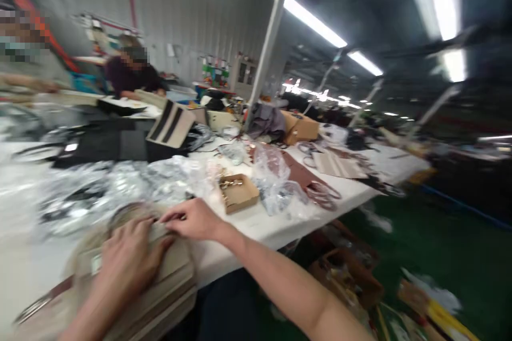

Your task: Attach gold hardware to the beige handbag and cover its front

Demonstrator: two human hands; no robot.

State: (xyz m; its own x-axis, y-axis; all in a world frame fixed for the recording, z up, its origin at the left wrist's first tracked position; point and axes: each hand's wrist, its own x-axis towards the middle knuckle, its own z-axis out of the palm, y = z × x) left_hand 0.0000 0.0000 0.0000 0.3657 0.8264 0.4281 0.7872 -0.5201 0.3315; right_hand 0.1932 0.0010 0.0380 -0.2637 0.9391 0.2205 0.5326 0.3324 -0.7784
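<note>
A beige handbag (178, 269) with striped lower panels sits at the near edge of the table. My left hand (130, 256) lies over its top, fingers curled across the far side and thumb on the near side, gripping it. Close to its fingertips, my right hand (196, 218) is closed in a pinch at the bag's top edge; the small part between finger and thumb is too blurred to make out. A brown strap with a metal clasp (34, 309) trails off the bag at lower left.
Past my hands stand a small cardboard box (240, 200) of metal fittings and crumpled clear plastic (132, 184). Brown straps (322, 194) and a striped panel (340, 162) lie to the right. A co-worker (132, 66) sits across the table. Boxes (348, 277) stand below at right.
</note>
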